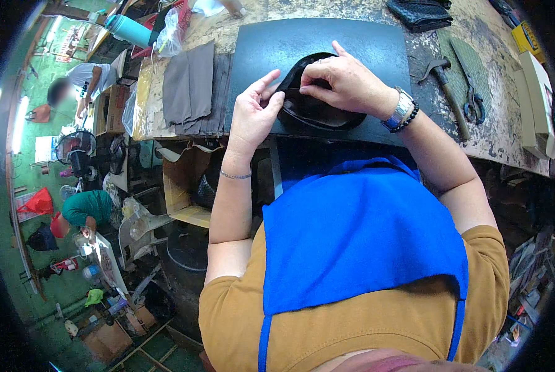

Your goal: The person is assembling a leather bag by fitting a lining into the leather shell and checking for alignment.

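Note:
A black, glossy, leather-like piece (324, 122), curved round like an open pouch, rests on a dark flat board (370, 46) in front of me. At its left rim, my left hand (253, 116) pinches the edge between thumb and fingers. My right hand (350, 85) reaches over from the right, thumb and index finger pinched on the piece's inner edge close to the left thumb; its little finger sticks out. Whether a smaller part sits in that pinch is too dark to tell. The far inside of the black piece lies in shadow.
Dark grey sheets (189, 87) are stacked left of the board. To the right lie a hammer (449, 96), large shears (471, 93) and pale boxes (533, 102). Folded black material (419, 15) is at the back, a turquoise bottle (128, 30) far left. Two people work farther left.

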`<state>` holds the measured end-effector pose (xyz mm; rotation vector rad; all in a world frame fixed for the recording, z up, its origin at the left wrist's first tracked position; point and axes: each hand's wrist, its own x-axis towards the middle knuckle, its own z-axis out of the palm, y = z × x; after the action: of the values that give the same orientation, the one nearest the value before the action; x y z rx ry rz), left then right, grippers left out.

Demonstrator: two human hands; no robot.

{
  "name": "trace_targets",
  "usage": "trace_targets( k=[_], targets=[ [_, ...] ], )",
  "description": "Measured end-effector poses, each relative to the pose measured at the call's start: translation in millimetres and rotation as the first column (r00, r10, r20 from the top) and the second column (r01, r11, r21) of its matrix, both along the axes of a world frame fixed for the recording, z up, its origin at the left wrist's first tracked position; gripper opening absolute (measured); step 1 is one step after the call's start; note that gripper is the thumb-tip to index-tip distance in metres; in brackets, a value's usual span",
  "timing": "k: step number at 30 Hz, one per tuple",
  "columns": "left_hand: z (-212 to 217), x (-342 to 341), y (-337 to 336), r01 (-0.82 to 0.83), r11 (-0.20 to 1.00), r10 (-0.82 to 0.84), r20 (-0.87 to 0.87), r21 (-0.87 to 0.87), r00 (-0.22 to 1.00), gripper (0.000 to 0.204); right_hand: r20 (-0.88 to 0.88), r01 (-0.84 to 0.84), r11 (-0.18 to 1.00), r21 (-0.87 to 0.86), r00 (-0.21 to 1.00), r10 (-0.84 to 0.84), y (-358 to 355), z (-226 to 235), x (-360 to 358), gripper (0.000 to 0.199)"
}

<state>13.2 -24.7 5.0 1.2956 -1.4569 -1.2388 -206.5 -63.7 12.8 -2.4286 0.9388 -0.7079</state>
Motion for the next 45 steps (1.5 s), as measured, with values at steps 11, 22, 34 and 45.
trace_targets(
  k=[11, 22, 34, 45],
  targets=[
    [-0.2, -0.4, -4.0, 0.158, 0.987, -0.150, -0.192, 0.026, 0.970, 0.053, -0.079, 0.116, 0.993, -0.004, 0.990, -0.116, -10.6, -4.9, 4.7, 0.018],
    [-4.9, -2.0, -2.6, 0.165, 0.986, -0.160, -0.248, -0.001, 0.955, 0.055, -0.075, 0.133, 0.991, 0.017, 0.988, -0.132, -15.1, -4.6, 9.9, 0.019],
    [0.1, -12.9, -17.3, -0.005, 0.999, 0.006, 0.027, -0.043, 1.000, 0.051, -0.098, 0.143, 0.986, -0.082, 0.984, -0.151, -7.8, -6.0, 10.8, 0.015],
    [2.5, -10.1, -21.9, 0.069, 0.998, -0.068, 0.052, -0.013, 0.996, 0.047, -0.076, 0.190, 0.969, -0.160, 0.976, -0.204, -0.3, -9.1, -4.7, 0.018]
  ],
)
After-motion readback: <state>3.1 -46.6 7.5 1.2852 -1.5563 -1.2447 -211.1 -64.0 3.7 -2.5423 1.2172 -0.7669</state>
